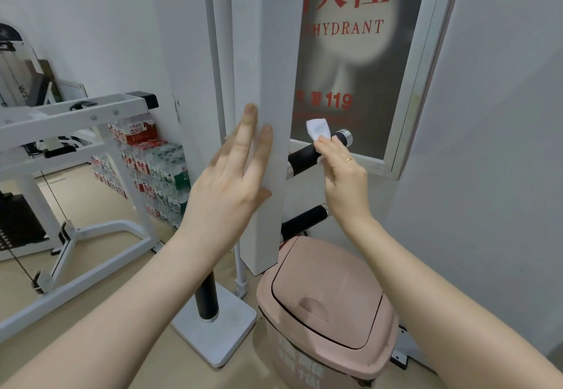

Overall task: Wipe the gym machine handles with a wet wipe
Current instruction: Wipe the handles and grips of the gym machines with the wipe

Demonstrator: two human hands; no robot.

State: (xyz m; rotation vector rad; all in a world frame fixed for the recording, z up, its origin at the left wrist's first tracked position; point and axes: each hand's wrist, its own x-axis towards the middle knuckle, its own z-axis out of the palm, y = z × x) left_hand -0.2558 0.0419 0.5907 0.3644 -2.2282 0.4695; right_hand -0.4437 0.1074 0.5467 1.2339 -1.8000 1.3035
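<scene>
now r hand point(342, 172) pinching wet wipe point(318, 128) on upper handle point(307, 154), l hand point(231, 184) flat on post point(265, 84)

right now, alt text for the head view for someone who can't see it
The right hand presses a white wipe onto the upper black handle of a white gym machine, while the open left hand rests flat against its post. A pink bin stands below.

The tan floor point(100, 206) is carrying a pink swing-lid bin point(327, 312). Just left of the bin, the machine's white base plate point(213, 330) is lying flat. Farther left of the bin, a white machine frame point(76, 245) and stacked water-bottle packs point(152, 175) are standing.
</scene>
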